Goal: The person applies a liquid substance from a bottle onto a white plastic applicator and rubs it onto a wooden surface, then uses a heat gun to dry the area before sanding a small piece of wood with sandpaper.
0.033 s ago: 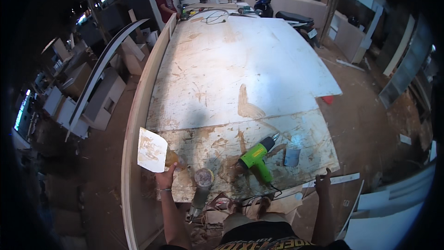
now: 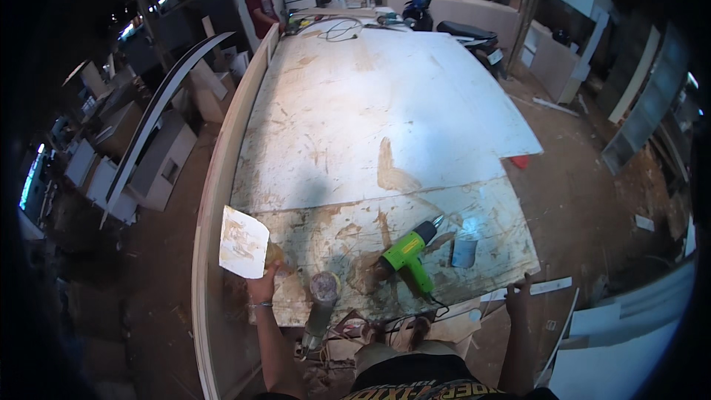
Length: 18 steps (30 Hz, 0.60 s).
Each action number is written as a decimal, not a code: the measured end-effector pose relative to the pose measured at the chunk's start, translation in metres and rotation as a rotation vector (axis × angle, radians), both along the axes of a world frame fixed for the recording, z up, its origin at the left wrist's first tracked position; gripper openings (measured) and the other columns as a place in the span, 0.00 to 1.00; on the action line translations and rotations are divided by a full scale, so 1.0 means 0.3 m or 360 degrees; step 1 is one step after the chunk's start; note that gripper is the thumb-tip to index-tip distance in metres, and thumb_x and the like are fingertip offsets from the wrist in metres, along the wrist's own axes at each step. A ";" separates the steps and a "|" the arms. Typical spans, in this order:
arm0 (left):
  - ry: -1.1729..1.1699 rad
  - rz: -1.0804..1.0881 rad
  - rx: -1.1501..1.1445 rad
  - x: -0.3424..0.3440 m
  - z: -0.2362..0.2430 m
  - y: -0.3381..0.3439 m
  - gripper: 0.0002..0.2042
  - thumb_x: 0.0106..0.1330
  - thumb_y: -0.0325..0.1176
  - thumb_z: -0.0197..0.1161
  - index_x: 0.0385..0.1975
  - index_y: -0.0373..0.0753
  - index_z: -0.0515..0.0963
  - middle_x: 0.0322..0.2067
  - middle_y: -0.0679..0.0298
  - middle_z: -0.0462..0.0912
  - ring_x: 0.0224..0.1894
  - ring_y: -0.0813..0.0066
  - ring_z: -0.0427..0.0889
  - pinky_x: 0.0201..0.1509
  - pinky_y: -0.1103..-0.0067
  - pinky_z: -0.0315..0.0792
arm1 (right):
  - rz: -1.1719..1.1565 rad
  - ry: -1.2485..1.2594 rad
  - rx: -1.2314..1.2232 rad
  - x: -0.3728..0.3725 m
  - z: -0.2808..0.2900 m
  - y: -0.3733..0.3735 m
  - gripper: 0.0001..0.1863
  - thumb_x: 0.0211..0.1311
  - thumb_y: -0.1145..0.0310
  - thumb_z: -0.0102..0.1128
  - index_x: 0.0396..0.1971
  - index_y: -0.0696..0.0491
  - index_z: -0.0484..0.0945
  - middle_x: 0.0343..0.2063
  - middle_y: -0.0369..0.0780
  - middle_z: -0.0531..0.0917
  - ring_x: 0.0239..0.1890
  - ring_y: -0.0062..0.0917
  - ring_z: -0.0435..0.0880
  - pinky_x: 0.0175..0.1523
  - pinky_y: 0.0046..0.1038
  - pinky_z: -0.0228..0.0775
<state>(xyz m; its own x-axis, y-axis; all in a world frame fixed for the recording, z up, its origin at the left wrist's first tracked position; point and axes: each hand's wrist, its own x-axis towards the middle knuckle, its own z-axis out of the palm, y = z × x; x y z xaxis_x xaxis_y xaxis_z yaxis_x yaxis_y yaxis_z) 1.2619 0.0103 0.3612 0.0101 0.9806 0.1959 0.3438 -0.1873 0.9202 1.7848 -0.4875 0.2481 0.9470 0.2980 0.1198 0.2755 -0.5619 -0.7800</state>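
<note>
Fingers of the left hand are closed on the near edge of a white plate, which is smeared with brown and has cut corners. The plate is held up over the near left part of the bench, close to a long wooden board that runs along the left side. Just right of the plate, a yellowish-brown object shows partly hidden; whether the same grip takes it in, I cannot tell.

The right hand is near the bench's near right corner, its fingers loosely parted and nothing seen in them; whether it touches the edge is unclear.

Between the hands, a green heat gun lies on the bench, its dark nozzle toward the far right and its handle toward the near edge, where a black cord comes out. Just right of it lies a blue-grey square piece. To its left, near the edge, is a round-topped cylindrical thing.

Brown stains mark the pale surface. At the far end lies a dark cable, and a person in a dark red shirt stands at the far left.
</note>
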 end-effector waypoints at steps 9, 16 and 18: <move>0.0097 -0.0530 -0.0038 0.080 0.015 0.203 0.27 0.55 0.40 0.75 0.50 0.30 0.77 0.46 0.57 0.83 0.48 0.63 0.81 0.54 0.70 0.73 | -0.0090 -0.0311 0.0330 -0.242 0.619 0.181 0.29 0.66 0.76 0.54 0.66 0.55 0.60 0.40 0.46 0.80 0.30 0.26 0.82 0.36 0.26 0.76; 0.0222 -0.0407 0.0344 0.147 0.237 -0.004 0.30 0.59 0.35 0.73 0.60 0.31 0.72 0.56 0.53 0.78 0.59 0.61 0.75 0.67 0.67 0.65 | 0.0919 -0.0012 0.0232 -0.609 0.871 0.582 0.24 0.58 0.72 0.67 0.55 0.50 0.71 0.44 0.41 0.83 0.40 0.30 0.86 0.44 0.32 0.78; -0.0041 -0.0243 0.0049 0.246 0.449 -0.184 0.27 0.59 0.35 0.73 0.56 0.29 0.74 0.51 0.57 0.81 0.51 0.66 0.79 0.60 0.70 0.71 | 0.1461 -0.0657 0.0505 -0.658 0.988 0.644 0.32 0.57 0.67 0.69 0.62 0.48 0.68 0.56 0.46 0.75 0.52 0.40 0.81 0.53 0.37 0.76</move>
<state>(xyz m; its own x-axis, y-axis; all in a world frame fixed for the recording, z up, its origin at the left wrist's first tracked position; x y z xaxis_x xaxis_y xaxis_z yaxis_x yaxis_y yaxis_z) 1.3357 -0.0451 0.4958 0.1532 0.9616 0.2277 0.2854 -0.2637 0.9214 1.5874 -0.2944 0.5443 0.2422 0.7780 0.5797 0.7693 0.2101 -0.6034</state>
